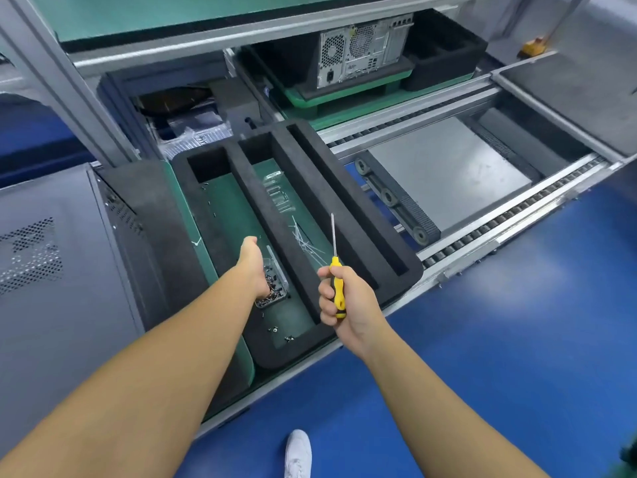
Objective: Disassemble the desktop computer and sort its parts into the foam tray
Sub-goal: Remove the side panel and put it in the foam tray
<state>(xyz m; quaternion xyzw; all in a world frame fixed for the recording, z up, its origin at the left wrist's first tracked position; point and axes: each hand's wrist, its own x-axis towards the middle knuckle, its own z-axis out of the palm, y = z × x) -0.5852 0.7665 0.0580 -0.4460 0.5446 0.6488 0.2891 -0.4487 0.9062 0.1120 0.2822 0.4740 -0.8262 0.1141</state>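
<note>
Head view is showing the foam tray [344, 188] lying straight ahead on a green base, black, matte and soft-looking, cut into long straight-walled slots, and the desktop computer [51, 253] is standing just left of it, a grey sheet-metal case with punched vent holes. Left hand [255, 267] is hovering over the tray's widest slot, right above a small clear screw box [274, 289] that is holding a heap of dark screws. Its fingers are turned away from the camera, so I cannot tell whether they are pinching a screw or hanging loose. Right hand [348, 305] is wrapping firmly round the yellow-and-black handle of a screwdriver [335, 265], thin steel shaft pointing up and away over the tray. By my reading this is a screw-drop step, and doing it well is meaning getting low over the box before letting go, because tiny hard screws are likely going to bounce on that smooth green slot floor; a few loose screws [274, 328] are already lying outside the box near the front wall. I'd be holding the driver tip clear of the foam too, which looks easy to gouge. Next slot over, thin clear strips [306, 243] are lying scattered. Further out, a roller conveyor [482, 236] is running off to the right, and a second computer [362, 53] is sitting on a green pallet at the back.
</note>
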